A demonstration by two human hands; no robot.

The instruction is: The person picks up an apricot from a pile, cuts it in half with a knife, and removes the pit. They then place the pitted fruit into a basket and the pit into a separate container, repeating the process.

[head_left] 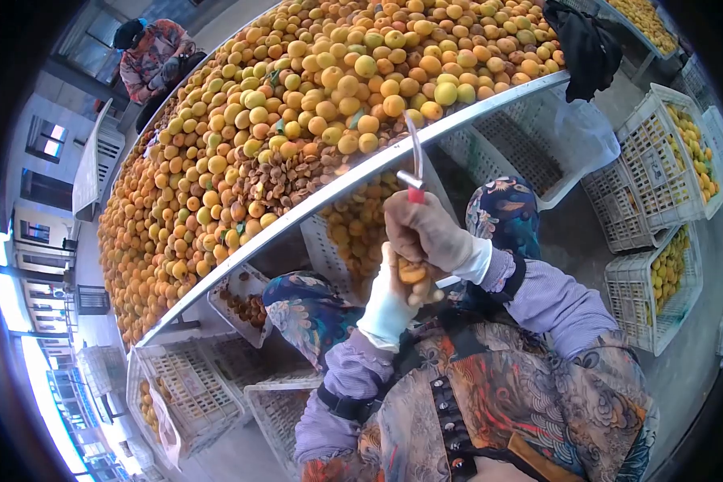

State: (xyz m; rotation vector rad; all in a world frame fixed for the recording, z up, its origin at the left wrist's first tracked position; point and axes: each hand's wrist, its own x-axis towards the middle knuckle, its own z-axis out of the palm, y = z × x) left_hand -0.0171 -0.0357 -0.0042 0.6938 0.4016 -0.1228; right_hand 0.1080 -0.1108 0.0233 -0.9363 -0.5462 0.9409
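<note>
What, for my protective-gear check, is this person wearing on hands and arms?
Both hands are gloved: the left hand in a whitish glove, the right hand in a soiled brownish glove with a white cuff. The sleeves are lilac with fine stripes, each crossed by a black band.

Bright daylight fills the scene — strongest at the left edge, where the background burns out to white. Fisheye distortion bends the bench [426, 136] rim into an arc, and black vignette rings the corners. The fruit [297, 104] looks sharp and evenly lit; shade lies under the bench — soft, no hard shadows.
</note>
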